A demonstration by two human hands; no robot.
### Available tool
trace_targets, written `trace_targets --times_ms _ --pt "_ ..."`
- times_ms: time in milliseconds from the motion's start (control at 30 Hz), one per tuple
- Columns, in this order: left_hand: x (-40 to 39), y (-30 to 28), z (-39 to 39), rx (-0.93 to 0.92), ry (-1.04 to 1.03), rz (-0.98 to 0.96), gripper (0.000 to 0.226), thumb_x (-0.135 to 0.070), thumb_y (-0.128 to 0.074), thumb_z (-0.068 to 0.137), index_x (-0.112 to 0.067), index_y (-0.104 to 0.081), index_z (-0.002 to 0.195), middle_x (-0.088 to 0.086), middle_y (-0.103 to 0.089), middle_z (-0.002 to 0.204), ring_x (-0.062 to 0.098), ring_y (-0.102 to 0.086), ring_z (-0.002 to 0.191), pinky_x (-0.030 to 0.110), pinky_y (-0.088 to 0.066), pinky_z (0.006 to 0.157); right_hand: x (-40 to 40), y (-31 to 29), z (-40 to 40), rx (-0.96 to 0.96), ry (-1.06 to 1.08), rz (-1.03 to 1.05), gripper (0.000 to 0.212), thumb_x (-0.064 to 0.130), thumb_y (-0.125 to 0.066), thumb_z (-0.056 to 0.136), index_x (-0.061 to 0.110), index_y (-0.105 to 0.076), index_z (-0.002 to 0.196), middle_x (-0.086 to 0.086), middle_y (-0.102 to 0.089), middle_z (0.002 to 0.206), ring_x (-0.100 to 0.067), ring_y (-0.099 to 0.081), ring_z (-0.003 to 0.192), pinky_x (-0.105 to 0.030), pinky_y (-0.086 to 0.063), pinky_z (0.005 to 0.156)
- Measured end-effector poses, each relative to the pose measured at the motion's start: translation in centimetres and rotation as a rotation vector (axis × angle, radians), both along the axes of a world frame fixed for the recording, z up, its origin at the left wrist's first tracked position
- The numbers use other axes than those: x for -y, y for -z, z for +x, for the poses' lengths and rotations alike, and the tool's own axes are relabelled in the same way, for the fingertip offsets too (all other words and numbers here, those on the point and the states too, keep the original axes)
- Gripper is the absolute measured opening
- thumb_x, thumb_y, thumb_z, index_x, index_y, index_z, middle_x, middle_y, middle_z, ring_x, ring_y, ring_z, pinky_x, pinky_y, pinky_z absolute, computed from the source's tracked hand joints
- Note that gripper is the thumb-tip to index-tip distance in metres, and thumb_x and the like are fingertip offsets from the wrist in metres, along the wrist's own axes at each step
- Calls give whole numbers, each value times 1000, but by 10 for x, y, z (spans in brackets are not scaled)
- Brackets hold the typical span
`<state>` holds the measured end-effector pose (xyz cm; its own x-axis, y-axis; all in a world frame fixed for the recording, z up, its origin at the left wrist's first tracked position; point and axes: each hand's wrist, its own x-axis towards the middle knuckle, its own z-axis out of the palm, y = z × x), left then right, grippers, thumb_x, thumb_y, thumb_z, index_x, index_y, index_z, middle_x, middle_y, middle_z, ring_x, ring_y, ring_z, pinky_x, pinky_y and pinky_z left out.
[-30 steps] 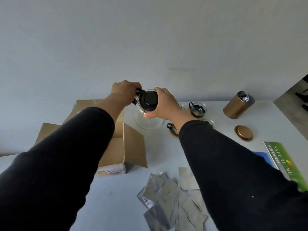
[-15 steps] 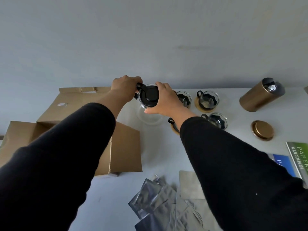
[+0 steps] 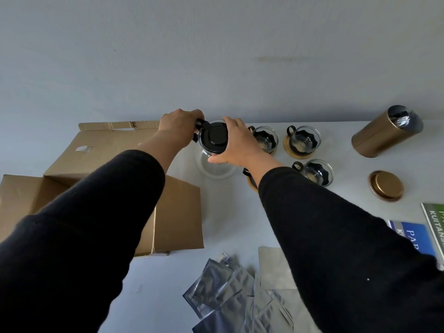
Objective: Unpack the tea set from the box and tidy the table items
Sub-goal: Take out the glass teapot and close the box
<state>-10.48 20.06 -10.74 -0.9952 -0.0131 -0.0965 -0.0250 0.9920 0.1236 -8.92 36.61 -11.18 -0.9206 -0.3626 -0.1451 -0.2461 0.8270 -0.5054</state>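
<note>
A glass teapot [image 3: 214,162] with a black lid stands on the white table near the back wall. My left hand [image 3: 179,127] grips its black handle on the left side. My right hand [image 3: 237,145] is curled around the right of its glass body, beside the lid. Glass cups with black holders [image 3: 303,141] sit on round wooden coasters just right of the teapot; one is partly hidden behind my right wrist. The open cardboard box [image 3: 173,212] lies to the left, under my left arm.
A gold tin [image 3: 382,135] lies at the back right, its gold lid [image 3: 386,185] loose on the table in front of it. Several silver foil pouches [image 3: 225,294] lie at the front. Green and blue booklets [image 3: 413,236] sit at the right edge. A grey wall runs behind the table.
Both hands keep their hold on the teapot near the wall. The view has shifted, so the box, cups and tin sit lower and wider in the frame.
</note>
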Motion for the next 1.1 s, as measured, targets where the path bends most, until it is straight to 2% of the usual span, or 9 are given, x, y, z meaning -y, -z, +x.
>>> trace_targets --times_ms 167,300,433,500,600,767,867,967,1100 --pt "3 2 2 32 -25 77 37 -11 -44 97 -30 -51 128 12 -61 112 33 -60 97 32 -44 69 1 2 0 8 3 -11 109 39 -85 62 11 -21 146 -9 -31 143 -26 -39 129 -35 -40 101" --pt "8 0 6 46 -28 48 59 -5 -42 95 -36 -30 144 13 -59 123 35 -60 106 40 -50 76 -1 0 3 35 -15 -23 119 39 -86 60 27 -9 150 -10 -27 145 -28 -36 133 -41 -40 105" --pt "18 -8 18 49 -57 37 63 -3 -42 95 -35 -25 146 10 -61 124 31 -59 110 41 -53 77 -2 -12 11 -28 2 7 122 44 -85 57 30 -8 150 -9 -25 147 -27 -31 136 -44 -37 108" --pt "23 -14 27 51 -71 23 60 -5 -41 96 -34 -26 146 8 -61 125 30 -58 112 40 -52 77 0 -20 19 -97 20 21 116 45 -82 61 29 -10 150 -8 -27 146 -27 -32 135 -44 -39 105" --pt "32 -25 45 41 -86 12 58 -5 -40 96 -33 -28 145 5 -61 124 28 -59 112 38 -51 77 8 -32 38 -217 92 -2 94 46 -71 74 24 -17 149 -7 -30 145 -26 -34 132 -43 -42 100" --pt "63 -45 93 -19 -77 -18 57 -3 -41 95 -29 -30 144 3 -63 122 26 -57 114 37 -50 82 35 -35 97 -267 242 -56 63 38 -58 87 16 -35 141 -10 -42 134 -29 -42 125 -39 -42 98" --pt "91 -50 131 -38 -118 -28 58 0 -42 92 -29 -33 142 2 -62 122 25 -55 116 38 -48 91 58 -28 144 -188 284 -29 53 37 -53 90 14 -40 136 -11 -44 131 -29 -43 122 -40 -43 98" --pt "126 -50 175 -95 -159 -51 51 -8 -43 94 -28 -37 140 3 -60 126 26 -50 122 40 -37 100 88 -19 192 -49 332 45 50 39 -47 93 14 -40 136 -11 -40 133 -29 -43 123 -41 -43 96" --pt "167 -47 230 -183 -257 -112 51 -12 -50 90 -23 -42 139 6 -40 142 25 -33 134 49 -25 107 122 -14 237 -29 524 59 45 37 -41 97 9 -42 132 -15 -43 132 -32 -46 120 -40 -44 91"
